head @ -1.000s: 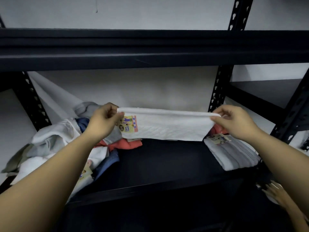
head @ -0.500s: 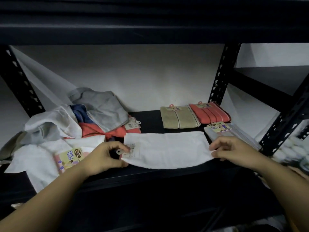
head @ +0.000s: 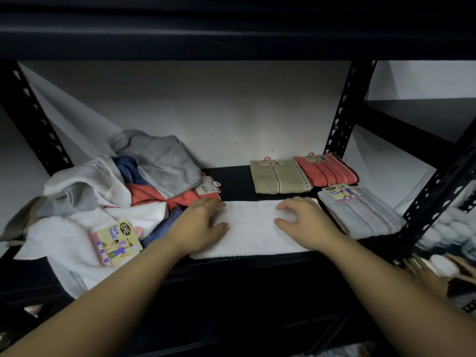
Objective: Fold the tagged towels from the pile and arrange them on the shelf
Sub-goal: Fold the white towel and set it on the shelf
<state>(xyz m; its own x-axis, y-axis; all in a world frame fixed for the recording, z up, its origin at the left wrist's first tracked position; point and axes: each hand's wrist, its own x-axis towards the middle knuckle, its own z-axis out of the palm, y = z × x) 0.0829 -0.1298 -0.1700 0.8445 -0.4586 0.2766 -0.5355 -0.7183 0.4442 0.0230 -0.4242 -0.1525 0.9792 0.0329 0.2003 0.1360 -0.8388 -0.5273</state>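
shelf: a dark metal shelf (head: 237,181) is running left to right in front of the person, with another dark board sitting overhead and slotted black uprights (head: 340,117) standing at the corners.
room: a pale wall (head: 219,112) is showing behind the shelf, and the light is staying dim.
pile: a loose pile of towels (head: 103,191) is sprawling over the left end, grey, blue, coral and white all tangled, with a white one hanging over the near edge and showing a "face towel" tag (head: 116,242).
folded row: a beige towel (head: 277,177) and a coral towel (head: 327,168) are lying side by side at the far right, touching; a grey striped towel (head: 365,215) is lying nearer, just in front of the coral one, tag up.
white towel: the white towel (head: 251,228) is lying flat along the near edge, between the pile and the grey striped towel.
left hand: the left hand (head: 203,222) is resting palm down on the towel's left end, fingers loosely bent, pressing and not gripping.
right hand: the right hand (head: 304,217) is pressing down on the right part of the same towel, fingers spread and arched, fingertips touching cloth, nothing grasped.
lower right: another person's hand (head: 422,274) is showing below the shelf, blurred.
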